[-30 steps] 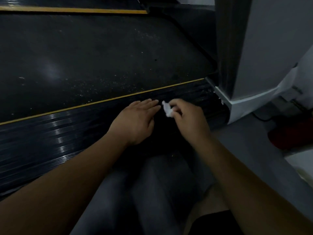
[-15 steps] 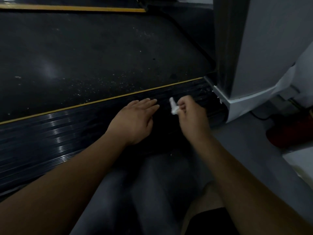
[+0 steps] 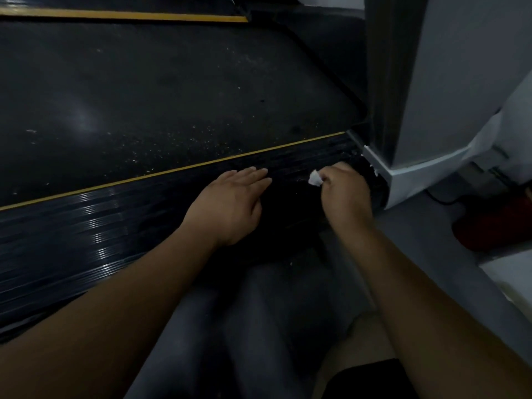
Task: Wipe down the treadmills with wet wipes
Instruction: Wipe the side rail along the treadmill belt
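While I watch thru the head cam, the left hand (image 3: 230, 205) lies flat, palm down, on the ribbed black side rail (image 3: 86, 226), fingers straight & together, holding nothing. The right hand (image 3: 345, 197) is curled, pinching a small crumpled white wet wipe (image 3: 315, 178) at its fingertips. The wipe sticks out to the left of the hand, over the same rail, near the rail's right end. I can't tell whether it touches the rail.

A thin yellow stripe (image 3: 172, 171) runs along the rail's far edge. Beyond it is the treadmill belt (image 3: 144, 96), dark & dotted w/ pale specks. Just right of the right hand stands a grey upright (image 3: 460, 82) w/ a pale base, at the rail's end.

On the grey floor (image 3: 431, 254) to the right: a dark cable (image 3: 437, 197), a red object (image 3: 495, 223) & a white object (image 3: 515, 277) at the frame edge. Too dim & cut off for me to say if either is a container or holds anything. The person's legs (image 3: 244, 326), in grey, sit btw the forearms at the bottom.
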`<move>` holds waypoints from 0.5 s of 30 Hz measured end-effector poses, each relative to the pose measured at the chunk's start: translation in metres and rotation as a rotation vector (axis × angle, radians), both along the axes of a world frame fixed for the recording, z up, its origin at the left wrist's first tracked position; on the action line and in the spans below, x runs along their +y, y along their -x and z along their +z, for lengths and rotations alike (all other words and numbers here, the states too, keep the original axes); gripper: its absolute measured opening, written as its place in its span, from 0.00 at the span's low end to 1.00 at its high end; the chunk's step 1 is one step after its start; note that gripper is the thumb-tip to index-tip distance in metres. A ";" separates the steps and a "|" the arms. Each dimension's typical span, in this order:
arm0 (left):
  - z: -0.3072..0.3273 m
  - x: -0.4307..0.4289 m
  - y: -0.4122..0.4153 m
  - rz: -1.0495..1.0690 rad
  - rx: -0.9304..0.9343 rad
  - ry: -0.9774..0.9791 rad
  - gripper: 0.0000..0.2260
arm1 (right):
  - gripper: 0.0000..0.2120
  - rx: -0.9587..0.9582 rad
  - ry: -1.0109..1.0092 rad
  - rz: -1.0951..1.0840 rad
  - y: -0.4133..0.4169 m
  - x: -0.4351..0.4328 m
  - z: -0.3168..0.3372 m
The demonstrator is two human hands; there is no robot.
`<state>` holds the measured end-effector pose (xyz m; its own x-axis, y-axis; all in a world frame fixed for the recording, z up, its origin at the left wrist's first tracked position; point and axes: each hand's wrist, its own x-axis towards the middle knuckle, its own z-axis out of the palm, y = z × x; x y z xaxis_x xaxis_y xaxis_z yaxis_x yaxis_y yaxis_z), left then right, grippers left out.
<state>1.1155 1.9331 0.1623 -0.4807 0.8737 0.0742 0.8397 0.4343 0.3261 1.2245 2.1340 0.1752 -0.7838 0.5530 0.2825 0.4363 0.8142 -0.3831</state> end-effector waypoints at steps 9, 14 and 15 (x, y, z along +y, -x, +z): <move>-0.002 0.000 0.001 0.002 0.002 -0.002 0.26 | 0.07 0.109 0.033 0.003 0.004 -0.010 -0.002; 0.001 0.000 0.000 0.004 -0.005 -0.007 0.29 | 0.12 0.074 0.133 0.145 0.009 -0.042 -0.006; 0.001 0.000 0.000 0.001 -0.004 -0.007 0.28 | 0.11 0.076 0.145 0.108 0.007 -0.032 -0.004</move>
